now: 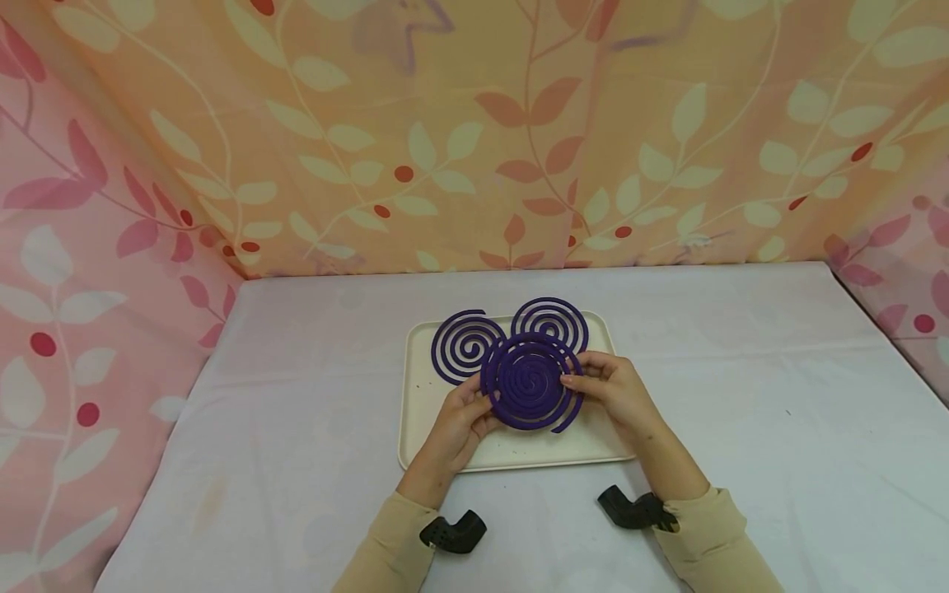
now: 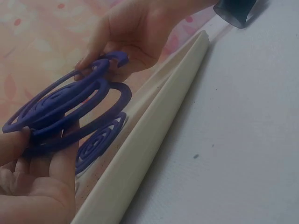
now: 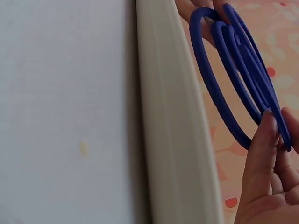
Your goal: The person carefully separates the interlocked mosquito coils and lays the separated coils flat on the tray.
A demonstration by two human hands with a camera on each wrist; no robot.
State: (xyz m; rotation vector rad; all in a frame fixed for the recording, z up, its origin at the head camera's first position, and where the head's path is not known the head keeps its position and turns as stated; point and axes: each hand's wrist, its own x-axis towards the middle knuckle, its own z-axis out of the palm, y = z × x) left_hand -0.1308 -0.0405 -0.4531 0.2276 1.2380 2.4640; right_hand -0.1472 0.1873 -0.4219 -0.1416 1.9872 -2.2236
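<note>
Both hands hold a purple mosquito coil (image 1: 530,379) up over the cream tray (image 1: 519,464). Its middle looks densely wound; in the wrist views its outer turns spread apart at different heights. My left hand (image 1: 461,422) pinches the coil's left edge, thumb on top and fingers beneath. On the opposite edge, my right hand (image 1: 621,394) grips with thumb and fingers. Two more purple spirals lie at the tray's far side, a left coil (image 1: 472,349) and a right coil (image 1: 550,305), both partly covered by the held one in the head view.
White cloth (image 1: 296,412) covers the table around the tray. Patterned curtains (image 1: 460,206) stand behind and on both sides. A black angled piece sits at each wrist, the left piece (image 1: 454,533) and the right piece (image 1: 630,508). Small dark specks dot the tray and cloth.
</note>
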